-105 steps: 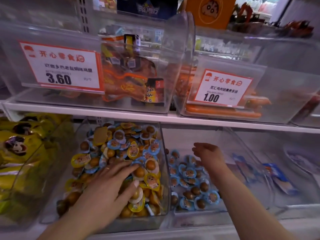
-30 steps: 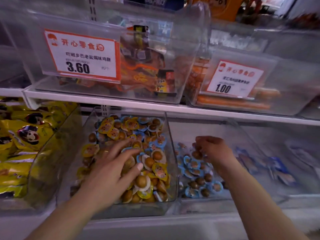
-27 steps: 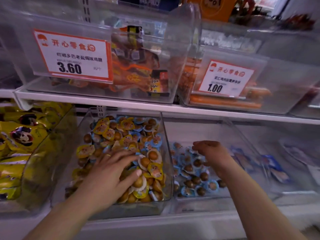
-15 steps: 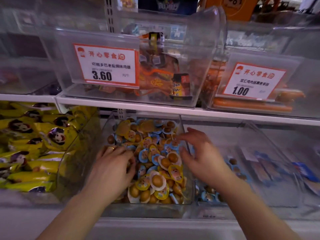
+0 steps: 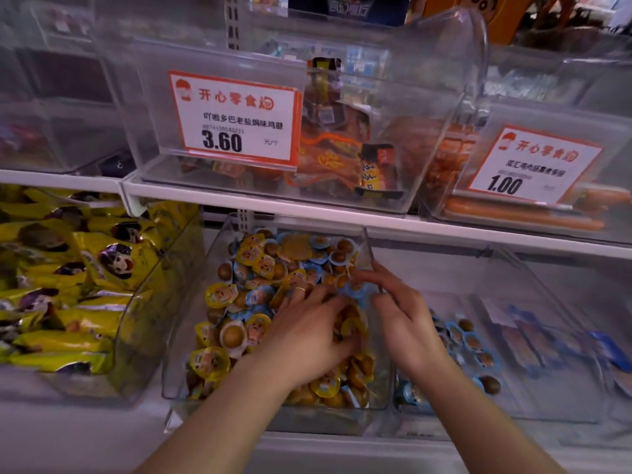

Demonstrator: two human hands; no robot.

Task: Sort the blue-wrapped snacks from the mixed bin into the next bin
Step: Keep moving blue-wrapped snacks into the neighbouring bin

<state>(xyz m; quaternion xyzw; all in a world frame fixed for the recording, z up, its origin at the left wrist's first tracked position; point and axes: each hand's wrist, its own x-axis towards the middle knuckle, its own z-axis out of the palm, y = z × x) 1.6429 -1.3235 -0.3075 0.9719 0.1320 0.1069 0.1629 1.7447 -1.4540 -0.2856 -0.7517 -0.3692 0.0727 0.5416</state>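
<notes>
I have both hands in the mixed bin (image 5: 191, 340) on the lower shelf: left hand (image 5: 307, 340) spread flat steadying the pile, right hand (image 5: 396, 313) pinching a blue-wrapped snack (image 5: 357, 290) near the bin's right wall, beside the next bin (image 5: 564, 340).

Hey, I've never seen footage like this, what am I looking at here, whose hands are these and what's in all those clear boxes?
There is no machine here. A person wears a camera on their head, so you look forward and down along their own arms at shop shelves.

Both hands are in the mixed bin, a clear box of small round snacks, some wrapped in yellow, some in blue. The left hand lies spread on the pile. The right hand reaches across the bin's wall, its fingertips at a blue-wrapped snack; the blur hides whether it is pinched yet.

The next bin to the right holds only blue-wrapped ones. Left of the mixed bin lie yellow packets. On the shelf above, clear bins carry price cards reading 3.60 and 1.00.
</notes>
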